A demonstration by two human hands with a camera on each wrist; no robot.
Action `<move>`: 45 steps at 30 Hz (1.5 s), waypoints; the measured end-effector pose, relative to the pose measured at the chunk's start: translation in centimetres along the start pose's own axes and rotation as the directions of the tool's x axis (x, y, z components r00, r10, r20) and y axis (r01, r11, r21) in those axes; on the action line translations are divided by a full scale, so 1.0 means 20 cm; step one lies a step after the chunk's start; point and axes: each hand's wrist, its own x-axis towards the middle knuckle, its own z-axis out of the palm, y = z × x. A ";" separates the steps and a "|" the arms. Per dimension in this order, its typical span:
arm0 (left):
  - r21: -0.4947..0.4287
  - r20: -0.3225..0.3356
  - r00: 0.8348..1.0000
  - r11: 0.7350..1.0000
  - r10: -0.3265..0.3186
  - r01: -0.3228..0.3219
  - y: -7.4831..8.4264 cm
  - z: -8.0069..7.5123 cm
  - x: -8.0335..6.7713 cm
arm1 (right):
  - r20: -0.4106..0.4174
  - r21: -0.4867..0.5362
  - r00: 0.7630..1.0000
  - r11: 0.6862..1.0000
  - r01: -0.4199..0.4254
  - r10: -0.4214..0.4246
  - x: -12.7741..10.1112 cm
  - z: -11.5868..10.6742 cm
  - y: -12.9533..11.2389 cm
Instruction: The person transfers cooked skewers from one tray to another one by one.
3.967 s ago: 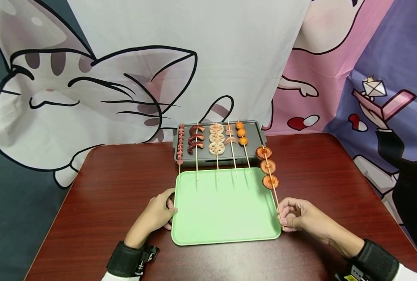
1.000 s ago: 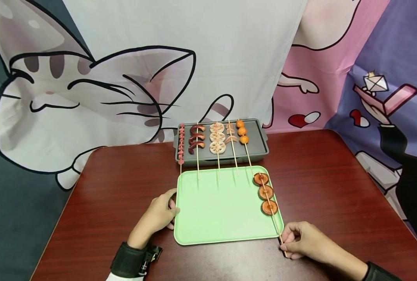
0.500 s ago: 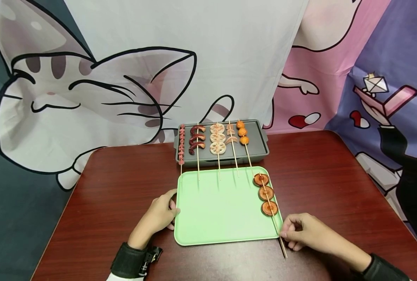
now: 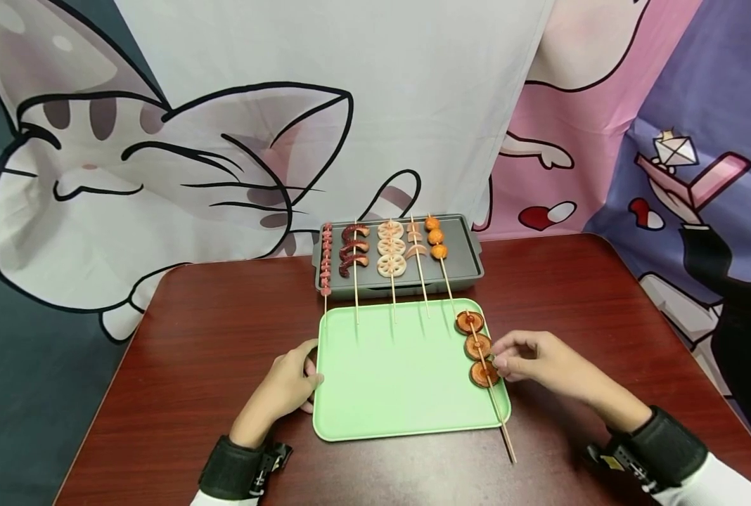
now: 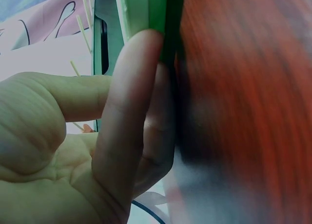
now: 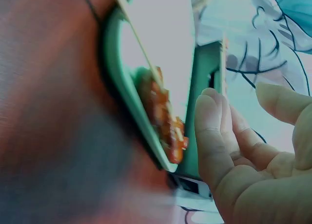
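On the right side of the light green tray [image 4: 401, 379] lies a mushroom skewer [image 4: 478, 346] with three round brown caps; its bare stick end sticks out past the near rim. My left hand [image 4: 283, 383] grips the tray's left rim. In the left wrist view, its fingers [image 5: 131, 72] meet the green edge. My right hand [image 4: 534, 362] is beside the mushroom caps over the tray's right rim. In the right wrist view, its thumb and fingers [image 6: 208, 116] are parted with nothing between them, and the skewer [image 6: 163, 107] lies apart from them on the tray.
Behind the tray stands a grey grill pan [image 4: 460, 242] holding several skewers: pink meat pieces [image 4: 326, 260], dark red tentacles [image 4: 354, 249], lotus root slices [image 4: 391, 247], pinkish slices [image 4: 415, 242] and orange balls [image 4: 435, 237]. Their sticks reach over the tray's far rim. A printed cloth [image 4: 413, 105] hangs behind the table.
My right hand laid the mushroom skewer down on the tray's right side, let go of the stick and moved up beside the caps. My left hand has stayed on the rim.
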 end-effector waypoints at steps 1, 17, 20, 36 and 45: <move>0.000 0.001 1.000 1.000 0.000 0.000 0.00 0.00 0.00 | -0.008 0.008 1.000 1.000 -0.002 0.002 0.01 -0.01 -0.01; -0.006 -0.001 1.000 1.000 -0.001 0.001 0.00 0.00 0.00 | -0.046 0.387 0.999 0.922 0.006 0.012 0.24 -0.08 -0.01; -0.002 0.002 1.000 1.000 -0.002 0.002 0.00 0.00 0.00 | -0.029 0.413 0.999 0.910 -0.019 0.034 0.28 -0.08 -0.01; 0.005 -0.004 1.000 1.000 0.008 -0.008 0.01 0.01 0.00 | 0.035 0.370 0.994 0.923 -0.105 0.099 0.48 -0.04 -0.03; 0.005 -0.004 1.000 1.000 0.004 -0.004 0.00 0.00 0.00 | 0.024 0.330 0.988 0.932 -0.151 0.152 0.54 -0.02 -0.04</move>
